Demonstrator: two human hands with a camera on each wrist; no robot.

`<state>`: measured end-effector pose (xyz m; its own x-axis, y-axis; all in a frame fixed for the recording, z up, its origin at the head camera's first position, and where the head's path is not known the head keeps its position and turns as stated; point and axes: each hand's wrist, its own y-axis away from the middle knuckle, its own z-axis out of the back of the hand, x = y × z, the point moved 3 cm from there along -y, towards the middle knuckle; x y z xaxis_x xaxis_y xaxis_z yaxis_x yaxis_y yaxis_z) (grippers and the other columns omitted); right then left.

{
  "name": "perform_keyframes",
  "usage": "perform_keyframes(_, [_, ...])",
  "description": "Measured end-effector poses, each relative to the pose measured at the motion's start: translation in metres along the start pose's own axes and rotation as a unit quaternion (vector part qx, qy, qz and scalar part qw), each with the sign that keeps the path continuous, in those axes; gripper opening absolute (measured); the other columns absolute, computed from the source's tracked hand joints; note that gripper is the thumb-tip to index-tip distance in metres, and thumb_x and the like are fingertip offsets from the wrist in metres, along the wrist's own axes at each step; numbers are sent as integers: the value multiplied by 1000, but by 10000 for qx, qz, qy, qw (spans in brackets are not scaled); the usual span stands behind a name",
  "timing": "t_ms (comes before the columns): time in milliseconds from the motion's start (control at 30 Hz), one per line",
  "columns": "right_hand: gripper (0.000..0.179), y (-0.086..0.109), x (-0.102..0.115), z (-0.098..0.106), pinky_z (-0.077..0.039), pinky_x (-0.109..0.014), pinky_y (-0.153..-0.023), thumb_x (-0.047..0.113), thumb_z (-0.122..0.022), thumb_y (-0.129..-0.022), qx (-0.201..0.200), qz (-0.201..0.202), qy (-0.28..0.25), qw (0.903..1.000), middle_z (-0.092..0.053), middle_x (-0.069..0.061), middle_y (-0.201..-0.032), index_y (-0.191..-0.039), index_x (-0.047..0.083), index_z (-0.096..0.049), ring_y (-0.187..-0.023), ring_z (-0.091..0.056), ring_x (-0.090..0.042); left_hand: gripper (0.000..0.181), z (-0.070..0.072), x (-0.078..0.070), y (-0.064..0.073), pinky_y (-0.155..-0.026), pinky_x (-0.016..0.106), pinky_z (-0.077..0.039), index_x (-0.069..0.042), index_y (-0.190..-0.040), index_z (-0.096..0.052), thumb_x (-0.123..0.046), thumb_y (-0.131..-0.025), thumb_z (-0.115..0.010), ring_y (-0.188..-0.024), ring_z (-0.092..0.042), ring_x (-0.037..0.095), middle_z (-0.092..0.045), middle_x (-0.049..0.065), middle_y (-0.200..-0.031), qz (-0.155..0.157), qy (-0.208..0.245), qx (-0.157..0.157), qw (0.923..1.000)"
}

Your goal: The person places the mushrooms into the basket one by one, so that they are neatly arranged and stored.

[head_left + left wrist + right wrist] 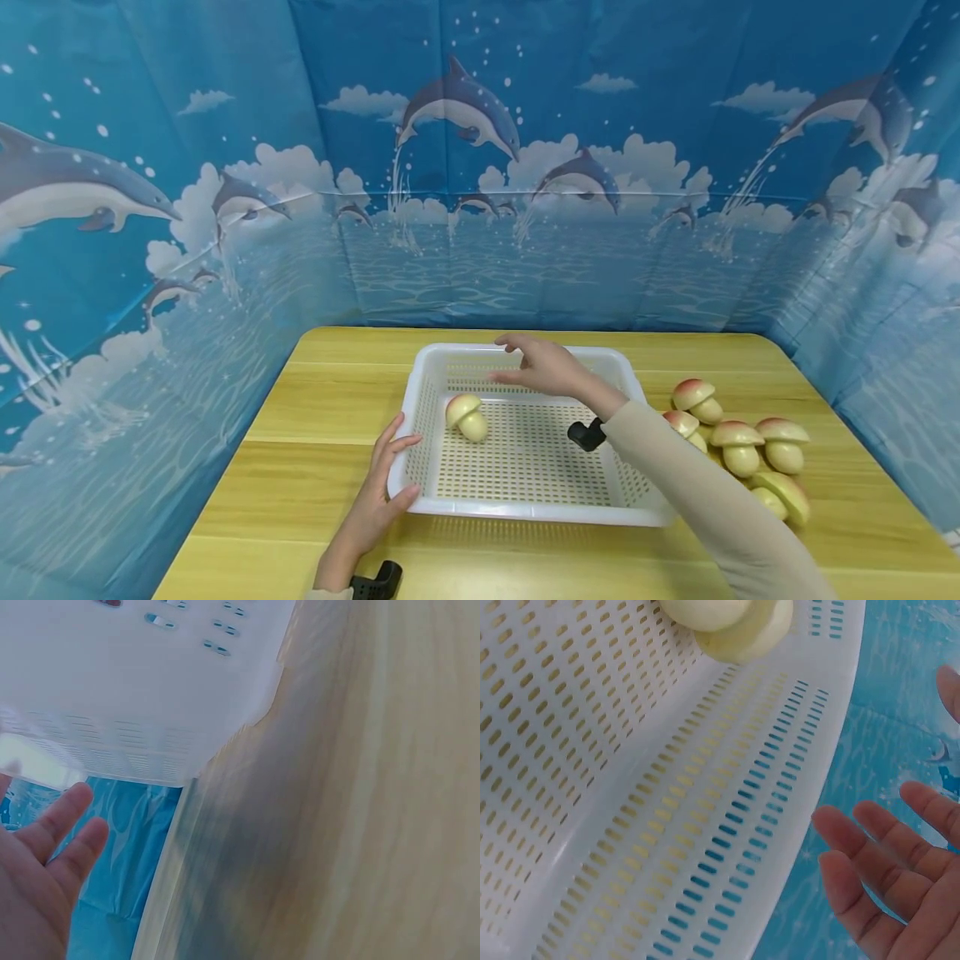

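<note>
A white plastic basket [525,510] with slotted walls stands on the wooden table. Inside it, toward the left, lies one toy mushroom [467,417] with a yellow stem and a reddish-tinged cap; part of it shows at the top of the right wrist view. My left hand [377,492] rests at the basket's left rim, fingers spread along the outside and thumb near the front corner. Over the back part of the basket hovers my right hand [546,365], its fingers extended leftward and nothing in them. In the right wrist view those fingers [874,881] appear loosely spread past the rim.
Several similar mushrooms [738,446] are grouped on the table [300,467] to the right of the basket, beside the right forearm. A blue curtain [465,267] printed with dolphins hangs behind the table and along both sides. Each wrist wears a black camera mount [587,435].
</note>
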<state>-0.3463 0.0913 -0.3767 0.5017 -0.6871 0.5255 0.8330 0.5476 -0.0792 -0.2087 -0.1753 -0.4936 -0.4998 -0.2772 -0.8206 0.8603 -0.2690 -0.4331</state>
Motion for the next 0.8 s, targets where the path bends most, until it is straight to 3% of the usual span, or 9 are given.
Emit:
perform_keyframes(233, [69, 14, -9, 17, -49, -36, -71, 58, -60, -84, -218, 26, -169, 9996, -53, -7, -128, -139, 19, -46, -93, -58, -19, 59, 1, 0, 0, -92, 69, -29, -18, -139, -41, -17, -83, -59, -137, -11, 41, -4, 7, -157, -69, 20, 2, 10000])
perform_keyframes(467, [67, 28, -17, 33, -48, -37, -68, 56, -60, -85, -513, 81, -333, 9981, -54, -10, -127, -137, 16, -48, -91, -57, -19, 59, 3, 0, 1, -89, 65, -34, -17, -139, -41, -17, -83, -58, -136, -14, 43, -4, 12, -156, -81, 68, -52, 9999])
perform_keyframes(633, [65, 40, -27, 43, -49, -38, -70, 52, -62, -86, -719, 73, -447, 9964, -55, -9, -126, -137, 15, -48, -91, -57, -20, 59, 2, 1, 0, -90, 64, -33, -19, -139, -40, -16, -83, -58, -136, -13, 41, -4, 9, -157, -54, 129, -36, 9999])
perform_keyframes(800, [62, 53, -39, 51, -49, -39, -71, 48, -62, -88, -848, 99, -433, 9954, -54, -10, -126, -137, 13, -48, -92, -57, -21, 58, 0, 2, 0, -91, 56, -37, -17, -139, -40, -16, -83, -57, -135, -15, 42, -3, 7, -157, -56, 201, 37, 9998])
